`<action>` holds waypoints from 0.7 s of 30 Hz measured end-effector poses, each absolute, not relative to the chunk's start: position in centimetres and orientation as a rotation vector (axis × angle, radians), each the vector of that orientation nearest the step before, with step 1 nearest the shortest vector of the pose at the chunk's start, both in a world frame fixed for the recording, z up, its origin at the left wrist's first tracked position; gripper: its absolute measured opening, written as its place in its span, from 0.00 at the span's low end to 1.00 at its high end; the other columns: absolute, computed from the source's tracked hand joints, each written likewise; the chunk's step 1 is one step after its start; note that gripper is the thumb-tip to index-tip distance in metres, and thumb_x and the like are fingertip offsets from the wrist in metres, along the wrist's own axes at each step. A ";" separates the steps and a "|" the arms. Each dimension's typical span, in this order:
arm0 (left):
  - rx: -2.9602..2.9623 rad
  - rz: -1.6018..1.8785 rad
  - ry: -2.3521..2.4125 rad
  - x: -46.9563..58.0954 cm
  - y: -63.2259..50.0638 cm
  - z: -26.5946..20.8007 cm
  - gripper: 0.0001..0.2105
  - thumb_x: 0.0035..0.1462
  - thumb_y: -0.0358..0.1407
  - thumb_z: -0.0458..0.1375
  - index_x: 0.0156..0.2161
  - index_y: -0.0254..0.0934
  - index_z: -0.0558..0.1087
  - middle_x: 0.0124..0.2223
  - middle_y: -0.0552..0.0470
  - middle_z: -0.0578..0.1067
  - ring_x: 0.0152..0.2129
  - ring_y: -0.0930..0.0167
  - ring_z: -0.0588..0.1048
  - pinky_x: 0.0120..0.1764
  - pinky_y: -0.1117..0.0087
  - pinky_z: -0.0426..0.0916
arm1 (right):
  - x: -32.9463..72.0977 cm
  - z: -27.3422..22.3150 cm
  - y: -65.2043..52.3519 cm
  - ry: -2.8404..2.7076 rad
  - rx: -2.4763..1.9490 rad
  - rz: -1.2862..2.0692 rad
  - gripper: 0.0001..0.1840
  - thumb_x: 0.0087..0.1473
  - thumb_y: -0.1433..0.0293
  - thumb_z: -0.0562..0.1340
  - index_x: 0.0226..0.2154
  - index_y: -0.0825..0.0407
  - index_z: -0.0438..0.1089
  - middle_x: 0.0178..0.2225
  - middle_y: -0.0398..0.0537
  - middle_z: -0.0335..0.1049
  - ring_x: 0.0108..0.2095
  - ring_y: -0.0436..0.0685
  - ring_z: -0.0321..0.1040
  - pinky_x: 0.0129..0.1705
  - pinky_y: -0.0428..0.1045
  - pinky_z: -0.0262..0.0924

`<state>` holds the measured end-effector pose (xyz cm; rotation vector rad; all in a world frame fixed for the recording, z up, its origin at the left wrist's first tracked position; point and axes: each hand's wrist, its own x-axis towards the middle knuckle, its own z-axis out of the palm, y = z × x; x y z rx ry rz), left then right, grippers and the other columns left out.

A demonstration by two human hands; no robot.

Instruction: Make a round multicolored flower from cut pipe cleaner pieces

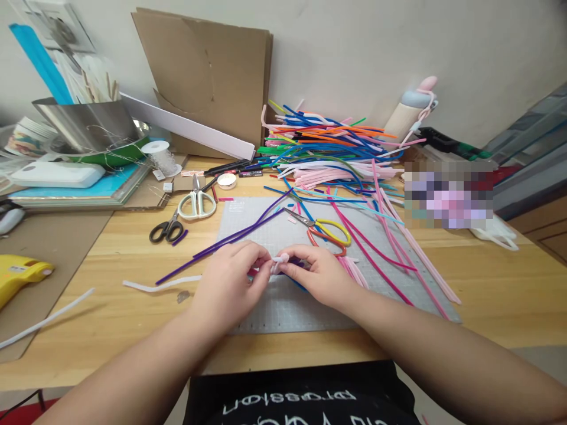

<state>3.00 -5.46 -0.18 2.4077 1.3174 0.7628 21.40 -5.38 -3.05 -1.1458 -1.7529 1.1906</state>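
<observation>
Between the fingertips of both hands is a white pipe cleaner [280, 260], bent into a small twisted shape above the grey cutting mat [305, 313]. My left hand [237, 277] is closed in a pinch on its left side. From the other side, my right hand [316, 273] pinches the same piece between thumb and forefinger. Fingers partly hide the shape, and dark blue strands show beneath the right hand. A long white pipe cleaner [162, 285] lies left of my left hand. Scissors with yellow and orange handles [330, 230] rest just beyond the right hand.
Purple pipe cleaners [239, 235] and magenta ones [376, 254] lie across the mat. A large multicoloured pile [328, 141] stands at the back by cardboard sheets [204, 77]. White-handled scissors [196, 203], black-handled scissors [166, 230] and a yellow glue gun [22, 271] lie leftward.
</observation>
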 end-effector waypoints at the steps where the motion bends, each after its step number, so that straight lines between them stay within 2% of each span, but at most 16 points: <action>1: 2.409 0.763 1.322 3.0 -5.5 -0.2 0.04 0.56 0.33 0.53 0.31 0.36 0.69 0.29 0.53 0.72 0.27 0.72 0.69 0.30 0.70 0.62 | 21.4 -3.1 -5.4 -1.755 -1.145 1.190 0.05 0.54 0.68 0.59 0.31 0.51 0.69 0.31 0.44 0.72 0.34 0.52 0.67 0.36 0.46 0.61; 21: 2.497 0.752 1.380 3.4 -5.8 -0.1 0.05 0.54 0.31 0.53 0.27 0.36 0.66 0.25 0.54 0.70 0.24 0.72 0.67 0.29 0.69 0.61 | 21.4 -2.8 -5.5 -1.871 -1.111 1.048 0.06 0.55 0.70 0.59 0.33 0.51 0.72 0.33 0.44 0.74 0.35 0.52 0.69 0.38 0.47 0.62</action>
